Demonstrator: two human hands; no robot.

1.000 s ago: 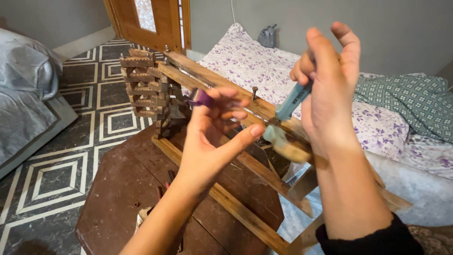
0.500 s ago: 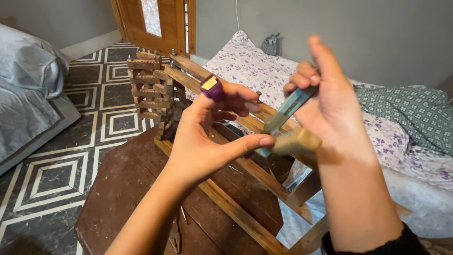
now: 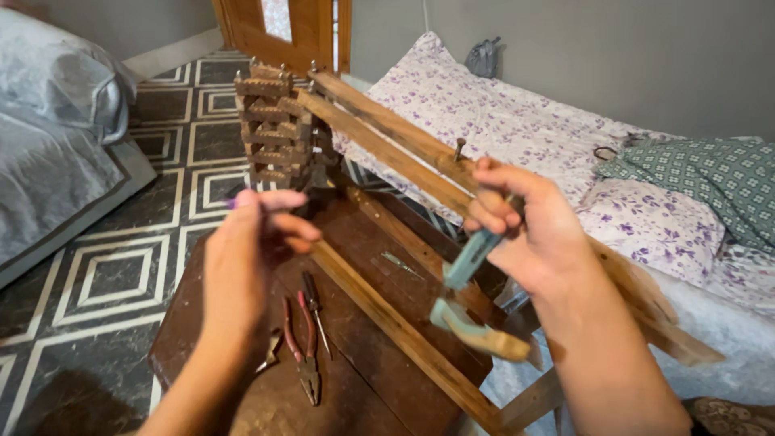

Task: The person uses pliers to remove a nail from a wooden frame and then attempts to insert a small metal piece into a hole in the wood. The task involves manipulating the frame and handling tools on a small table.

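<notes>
Hands raised above a dark wooden table [image 3: 379, 379]. Right hand [image 3: 529, 230] closed around the pale blue handle of a small tool [image 3: 472, 295] whose tan wooden head hung low, just over the table's far edge. Left hand [image 3: 250, 242] loosely curled, fingertips pinched on something small and purple, mostly hidden. Red-handled pliers [image 3: 303, 343] lay on the table below it. Long wooden frame [image 3: 387, 133] ran behind both hands.
</notes>
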